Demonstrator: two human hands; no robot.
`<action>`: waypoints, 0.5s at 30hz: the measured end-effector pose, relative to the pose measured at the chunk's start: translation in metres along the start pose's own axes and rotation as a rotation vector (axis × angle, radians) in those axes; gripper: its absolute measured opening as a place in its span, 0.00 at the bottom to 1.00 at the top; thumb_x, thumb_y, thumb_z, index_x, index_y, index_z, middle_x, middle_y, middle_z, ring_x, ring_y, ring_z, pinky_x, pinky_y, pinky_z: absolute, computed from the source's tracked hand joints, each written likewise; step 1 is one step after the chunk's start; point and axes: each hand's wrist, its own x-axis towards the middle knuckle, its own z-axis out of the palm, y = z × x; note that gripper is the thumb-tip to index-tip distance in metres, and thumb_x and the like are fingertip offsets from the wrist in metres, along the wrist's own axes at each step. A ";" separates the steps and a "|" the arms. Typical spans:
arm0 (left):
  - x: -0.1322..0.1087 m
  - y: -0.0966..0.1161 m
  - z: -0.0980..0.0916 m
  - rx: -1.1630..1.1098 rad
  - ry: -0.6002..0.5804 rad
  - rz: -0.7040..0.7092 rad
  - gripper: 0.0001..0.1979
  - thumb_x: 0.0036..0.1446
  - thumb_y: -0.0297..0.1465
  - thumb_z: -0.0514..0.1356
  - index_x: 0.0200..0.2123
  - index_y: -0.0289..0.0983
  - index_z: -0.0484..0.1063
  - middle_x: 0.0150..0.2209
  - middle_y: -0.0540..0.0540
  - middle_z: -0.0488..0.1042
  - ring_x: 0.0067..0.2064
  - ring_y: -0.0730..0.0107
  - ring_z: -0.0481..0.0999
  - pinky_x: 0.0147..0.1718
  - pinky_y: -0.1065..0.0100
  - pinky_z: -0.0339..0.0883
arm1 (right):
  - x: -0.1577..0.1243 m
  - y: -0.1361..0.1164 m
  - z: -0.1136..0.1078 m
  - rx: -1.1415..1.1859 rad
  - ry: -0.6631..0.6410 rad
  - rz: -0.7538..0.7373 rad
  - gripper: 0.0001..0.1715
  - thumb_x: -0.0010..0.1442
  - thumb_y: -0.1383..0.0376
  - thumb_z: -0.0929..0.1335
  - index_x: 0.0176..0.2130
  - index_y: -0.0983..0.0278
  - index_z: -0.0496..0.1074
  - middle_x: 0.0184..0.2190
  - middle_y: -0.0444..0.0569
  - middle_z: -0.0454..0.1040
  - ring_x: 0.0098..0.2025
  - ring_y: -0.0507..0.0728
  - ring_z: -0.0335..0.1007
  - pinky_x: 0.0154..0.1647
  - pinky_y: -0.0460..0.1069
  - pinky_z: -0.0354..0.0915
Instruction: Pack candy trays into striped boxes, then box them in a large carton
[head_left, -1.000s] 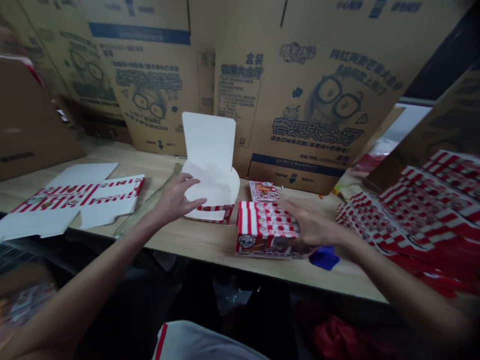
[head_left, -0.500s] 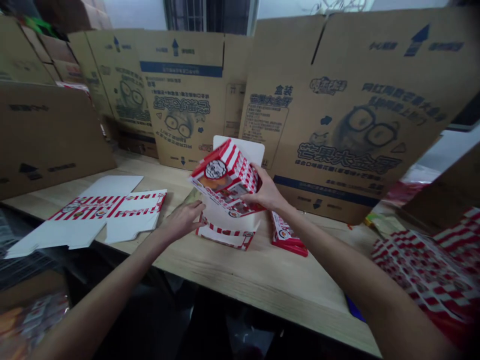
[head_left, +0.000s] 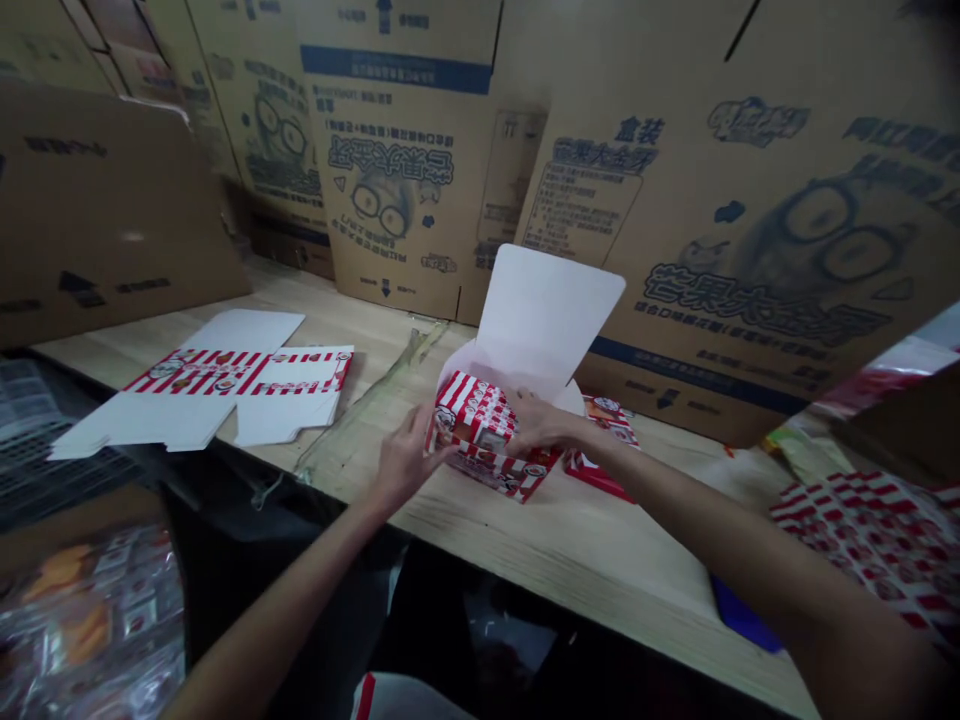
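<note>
A red-and-white striped display carton (head_left: pixel 517 478) stands on the wooden table (head_left: pixel 570 540), its white lid (head_left: pixel 547 315) folded up at the back. A stack of small red-and-white striped packs (head_left: pixel 472 408) sits inside it. My right hand (head_left: pixel 536 425) presses on top of the packs from the right. My left hand (head_left: pixel 405 462) touches the carton's left front corner, fingers against the packs. One more small red pack (head_left: pixel 604 472) lies just right of the carton, partly hidden by my right forearm.
Flat unfolded striped cartons (head_left: pixel 217 390) lie at the table's left. Large brown shipping boxes (head_left: pixel 720 220) wall the back. A pile of flat striped cartons (head_left: pixel 877 540) lies at the right. A clear plastic strip (head_left: pixel 360 410) lies left of the carton. Bagged goods (head_left: pixel 90 620) sit below left.
My right hand has lowered the stack of packs from the air into the open carton. My left hand moved from the carton's front to its left corner. The view shifted left.
</note>
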 end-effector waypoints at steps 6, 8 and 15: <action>-0.047 0.034 0.056 -1.113 -0.149 -0.782 0.29 0.61 0.50 0.50 0.60 0.41 0.52 0.43 0.40 0.74 0.39 0.62 0.80 0.42 0.57 0.75 | 0.002 -0.005 -0.005 0.237 -0.050 0.060 0.58 0.40 0.37 0.73 0.60 0.66 0.61 0.58 0.63 0.66 0.57 0.72 0.63 0.58 0.64 0.59; -0.036 0.048 0.063 -1.359 -0.204 -0.892 0.26 0.61 0.50 0.49 0.56 0.40 0.58 0.37 0.43 0.75 0.38 0.62 0.80 0.45 0.56 0.73 | -0.001 -0.013 -0.001 0.141 -0.028 0.133 0.62 0.42 0.34 0.70 0.62 0.68 0.58 0.61 0.67 0.61 0.60 0.76 0.58 0.59 0.68 0.57; -0.054 0.069 0.068 -1.352 0.113 -0.995 0.20 0.50 0.43 0.64 0.45 0.43 0.66 0.36 0.48 0.74 0.39 0.61 0.79 0.38 0.59 0.73 | -0.012 -0.024 0.005 0.097 0.166 0.149 0.56 0.47 0.35 0.68 0.61 0.70 0.61 0.58 0.68 0.66 0.56 0.77 0.63 0.53 0.70 0.59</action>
